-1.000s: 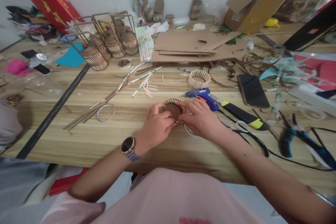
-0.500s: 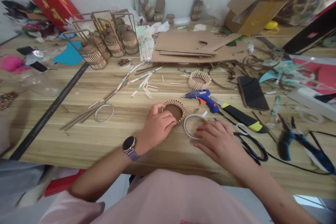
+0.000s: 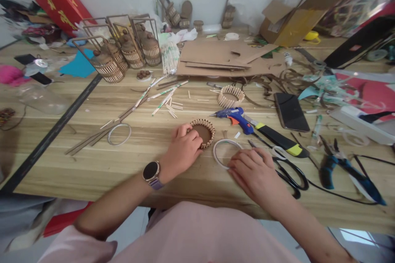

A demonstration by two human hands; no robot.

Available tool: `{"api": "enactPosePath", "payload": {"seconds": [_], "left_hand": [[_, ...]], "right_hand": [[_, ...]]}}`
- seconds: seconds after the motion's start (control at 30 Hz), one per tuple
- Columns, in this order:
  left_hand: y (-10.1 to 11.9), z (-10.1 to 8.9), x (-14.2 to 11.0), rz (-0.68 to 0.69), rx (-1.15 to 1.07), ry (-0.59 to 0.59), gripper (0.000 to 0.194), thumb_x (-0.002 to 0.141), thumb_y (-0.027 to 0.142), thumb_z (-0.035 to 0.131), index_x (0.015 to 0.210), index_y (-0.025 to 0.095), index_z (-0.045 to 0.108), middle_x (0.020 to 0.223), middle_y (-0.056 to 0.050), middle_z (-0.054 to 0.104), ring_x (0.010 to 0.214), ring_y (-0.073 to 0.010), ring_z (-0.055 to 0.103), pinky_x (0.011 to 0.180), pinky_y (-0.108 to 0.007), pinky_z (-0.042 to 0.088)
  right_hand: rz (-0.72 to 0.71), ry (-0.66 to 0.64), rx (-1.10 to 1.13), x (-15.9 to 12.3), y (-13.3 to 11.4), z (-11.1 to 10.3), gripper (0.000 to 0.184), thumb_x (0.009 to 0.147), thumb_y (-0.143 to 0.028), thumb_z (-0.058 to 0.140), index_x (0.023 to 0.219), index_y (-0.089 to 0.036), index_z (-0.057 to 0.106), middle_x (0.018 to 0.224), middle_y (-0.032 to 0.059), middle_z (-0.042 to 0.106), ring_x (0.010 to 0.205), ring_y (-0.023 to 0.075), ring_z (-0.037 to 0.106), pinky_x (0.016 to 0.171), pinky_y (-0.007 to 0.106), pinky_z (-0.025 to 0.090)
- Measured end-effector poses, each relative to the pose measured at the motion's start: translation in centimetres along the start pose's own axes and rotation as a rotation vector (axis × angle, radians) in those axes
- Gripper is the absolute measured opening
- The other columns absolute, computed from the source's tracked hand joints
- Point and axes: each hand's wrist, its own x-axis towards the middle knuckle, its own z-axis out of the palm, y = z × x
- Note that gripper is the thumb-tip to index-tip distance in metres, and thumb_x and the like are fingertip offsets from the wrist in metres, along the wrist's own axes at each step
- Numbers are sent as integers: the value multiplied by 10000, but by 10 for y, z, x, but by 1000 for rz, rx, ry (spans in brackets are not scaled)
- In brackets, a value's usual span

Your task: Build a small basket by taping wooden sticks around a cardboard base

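My left hand (image 3: pixel 186 144), with a watch on its wrist, is closed on the near left edge of a small round tray (image 3: pixel 203 134). The tray has a brown base and a rim of short, pale sticks; my fingers cover part of it. My right hand (image 3: pixel 253 168) lies palm down over the right side of a thin white ring (image 3: pixel 217 160), like a narrow tape roll, its fingertips closed at the ring's edge. Just beyond are a blue glue gun (image 3: pixel 231 114) and a second ring of upright sticks (image 3: pixel 231 97).
Black-handled scissors (image 3: pixel 296 174), a utility knife (image 3: pixel 276 139), pliers (image 3: pixel 335 158) and a phone (image 3: pixel 291 111) lie to the right. Another white ring (image 3: pixel 119 134) and brown strips are on the left. Cardboard sheets (image 3: pixel 210 53) and several finished lantern-like pieces (image 3: pixel 108 68) stand behind.
My right hand and the white ring have shifted slightly towards me, leaving a gap to a small white scrap. My left hand stays on the tray. The whole view has moved a little.
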Motion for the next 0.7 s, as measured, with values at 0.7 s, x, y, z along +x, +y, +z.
{"api": "enactPosePath", "payload": {"seconds": [0.7], "left_hand": [[-10, 1, 14, 97, 89, -67, 163, 890, 275, 662, 957, 130, 628, 1047, -109, 654, 1119, -320, 470, 962, -486, 390]], "right_hand": [[114, -56, -13, 55, 46, 27, 130, 900, -186, 579, 937, -204, 703, 972, 55, 750, 916, 234, 635, 829, 373, 376]]}}
